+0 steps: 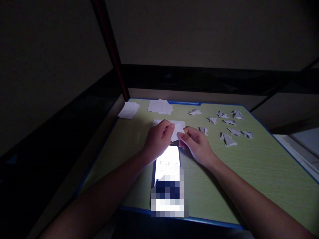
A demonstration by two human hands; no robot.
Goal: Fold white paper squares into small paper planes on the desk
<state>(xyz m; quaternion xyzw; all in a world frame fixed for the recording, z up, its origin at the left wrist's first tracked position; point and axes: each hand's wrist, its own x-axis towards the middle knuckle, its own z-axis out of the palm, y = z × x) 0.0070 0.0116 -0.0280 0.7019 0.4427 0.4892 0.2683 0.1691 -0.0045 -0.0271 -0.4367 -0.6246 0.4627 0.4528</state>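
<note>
A small white sheet of paper (177, 131) is held between my two hands above the middle of the table. My left hand (159, 137) grips its left part, fingers curled in. On the other side, my right hand (195, 142) pinches the lower right corner between thumb and fingers. Another white paper (156, 122) lies flat on the table just behind my left hand. Below my hands lies a lit phone (167, 162) showing a timer, its lower part blurred out. How far the held sheet is folded is hard to make out.
Several folded paper pieces (228, 139) are scattered over the right side of the green table (249, 172). Two piles of white paper stand at the back: a left pile (129, 109) and a middle pile (159, 106). Walls close in behind and at left.
</note>
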